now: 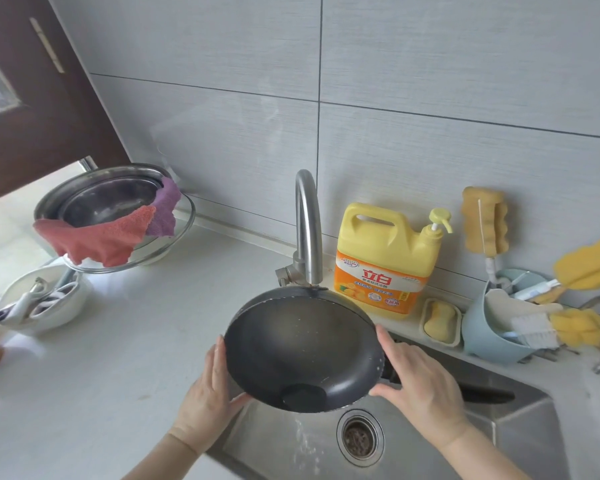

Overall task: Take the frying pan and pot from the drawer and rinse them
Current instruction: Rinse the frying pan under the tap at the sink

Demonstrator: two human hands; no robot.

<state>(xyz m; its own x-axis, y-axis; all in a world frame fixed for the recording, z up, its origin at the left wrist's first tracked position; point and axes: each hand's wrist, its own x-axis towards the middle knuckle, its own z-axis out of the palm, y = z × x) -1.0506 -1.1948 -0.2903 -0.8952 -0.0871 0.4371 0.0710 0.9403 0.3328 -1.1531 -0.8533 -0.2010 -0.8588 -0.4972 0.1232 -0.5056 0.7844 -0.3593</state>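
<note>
Rinsing under way: both hands' fingers, left hand [211, 386] and right hand [417, 379], gripped the frying pan [303, 348] tilted beneath the faucet [307, 230], water draining off; no pot was identifiable.

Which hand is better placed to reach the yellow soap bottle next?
Right. The right hand grips the frying pan rim on the side nearest the yellow soap bottle; the left hand holds the far rim.
</note>
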